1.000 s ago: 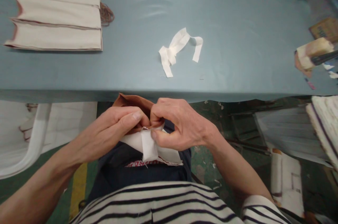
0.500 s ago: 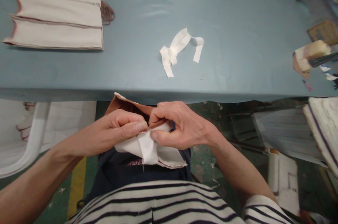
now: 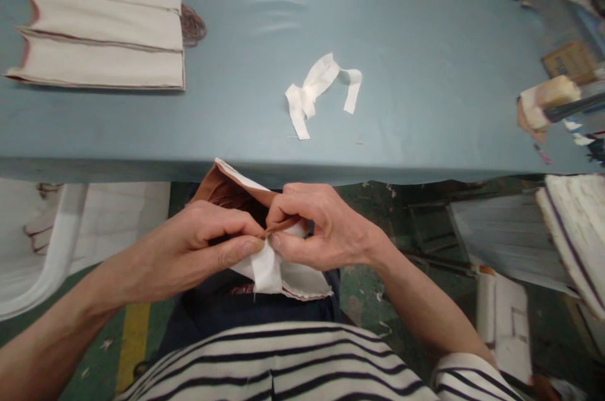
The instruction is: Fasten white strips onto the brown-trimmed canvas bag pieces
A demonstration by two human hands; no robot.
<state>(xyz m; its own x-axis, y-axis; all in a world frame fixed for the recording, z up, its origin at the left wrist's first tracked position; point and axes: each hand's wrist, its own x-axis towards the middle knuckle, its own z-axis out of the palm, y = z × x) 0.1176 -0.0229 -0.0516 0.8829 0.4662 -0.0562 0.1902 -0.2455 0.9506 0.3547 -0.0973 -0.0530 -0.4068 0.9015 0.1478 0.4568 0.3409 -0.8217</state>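
Note:
Over my lap, below the table's front edge, I hold a cream fabric bag (image 3: pixel 305 278) with a brown lining (image 3: pixel 208 186); dark cords show inside its mouth. My left hand (image 3: pixel 212 243) pinches the bag's edge between thumb and forefinger. Right beside it, my right hand (image 3: pixel 316 224) grips the same edge, its thumb on the outside and fingers curled over the lining. A white fabric strip (image 3: pixel 267 272) hangs from the edge between the two thumbs. Whatever lies between the fingertips is hidden.
Several white strips (image 3: pixel 312 89) lie in a loose heap on the blue-green table (image 3: pixel 416 73). At the left rest three folded cream bags (image 3: pixel 104 57) with a bundle of brown cord (image 3: pixel 193 26). A white bin (image 3: pixel 70 243) stands lower left; stacked cream fabric (image 3: pixel 576 224) sits at right.
My left hand has shifted slightly, its fingertips now closer to my right hand. The bag's far corner has risen and its mouth gapes wider, showing the cords inside.

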